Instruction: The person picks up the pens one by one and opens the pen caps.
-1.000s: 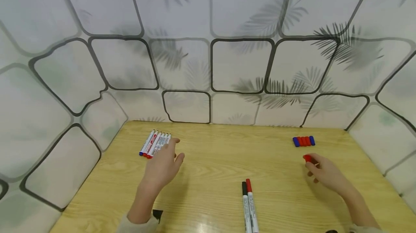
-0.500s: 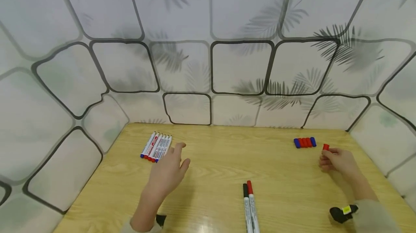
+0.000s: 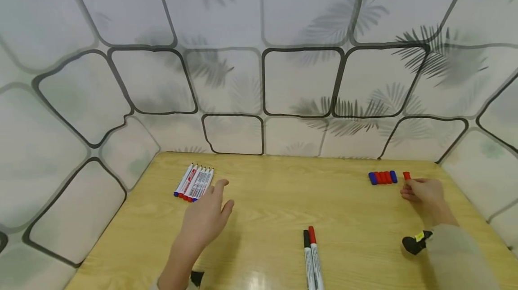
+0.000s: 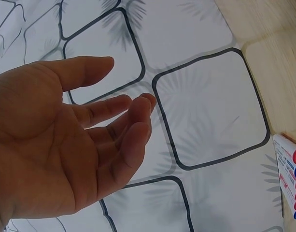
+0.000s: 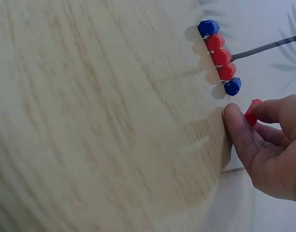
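Note:
Between thumb and fingertips my right hand pinches a red marker cap, just right of a row of caps. That row lies side by side, blue at both ends and red between; the right wrist view shows the pinched cap near the row's blue end. My left hand hovers over the table with loosely bent fingers, holding nothing, as the palm in the left wrist view confirms. Beyond its fingers lies a row of uncapped white markers, their blue and red ends towards me.
Two capped markers, one black and one red, lie together at the table's front middle. The wood-grain table meets a patterned white wall covering at its back and sides.
My right hand has carried the red cap right and farther back, from in front of the cap row to beside its right end. The left hand has drawn slightly right, uncovering more of the markers.

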Action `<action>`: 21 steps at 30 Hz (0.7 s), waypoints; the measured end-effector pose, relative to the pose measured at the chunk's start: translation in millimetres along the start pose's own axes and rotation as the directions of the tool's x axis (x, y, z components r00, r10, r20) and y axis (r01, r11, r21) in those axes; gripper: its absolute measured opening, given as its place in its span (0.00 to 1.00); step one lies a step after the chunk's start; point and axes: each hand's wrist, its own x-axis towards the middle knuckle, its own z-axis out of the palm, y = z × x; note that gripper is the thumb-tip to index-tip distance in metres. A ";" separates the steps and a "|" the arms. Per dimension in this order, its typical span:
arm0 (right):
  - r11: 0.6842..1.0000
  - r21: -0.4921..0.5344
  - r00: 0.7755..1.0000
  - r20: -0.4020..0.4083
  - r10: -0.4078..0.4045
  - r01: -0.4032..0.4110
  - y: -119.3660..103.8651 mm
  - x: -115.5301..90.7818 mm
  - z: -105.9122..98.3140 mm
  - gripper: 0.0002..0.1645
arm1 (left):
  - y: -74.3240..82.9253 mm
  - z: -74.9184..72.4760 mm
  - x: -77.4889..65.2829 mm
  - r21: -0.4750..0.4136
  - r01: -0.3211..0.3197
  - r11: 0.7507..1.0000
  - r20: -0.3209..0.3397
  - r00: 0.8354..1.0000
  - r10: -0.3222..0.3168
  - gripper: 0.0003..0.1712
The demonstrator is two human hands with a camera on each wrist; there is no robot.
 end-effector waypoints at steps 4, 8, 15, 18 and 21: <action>0.999 -0.049 0.999 -0.034 -0.020 0.018 2.1 4.8 5.9 0.33 | -1.7 0.5 -2.6 0.005 0.006 1.000 0.003 1.000 -0.006 0.26; 0.992 -0.115 0.996 -0.070 -0.054 0.045 7.9 9.2 8.5 0.32 | -1.6 0.5 -4.1 0.007 0.004 1.000 0.012 1.000 -0.004 0.26; 0.978 -0.190 0.989 -0.102 -0.110 0.089 13.3 12.6 9.4 0.33 | -1.3 2.4 -1.2 0.018 0.006 1.000 0.016 1.000 -0.006 0.26; 0.976 -0.199 0.987 -0.110 -0.115 0.092 11.7 12.9 11.9 0.33 | -2.0 2.2 -0.2 0.020 0.007 1.000 0.021 1.000 -0.008 0.26; 0.978 -0.191 0.987 -0.116 -0.108 0.084 9.0 12.5 13.3 0.34 | -2.3 2.3 1.7 0.027 0.007 1.000 0.023 1.000 -0.007 0.26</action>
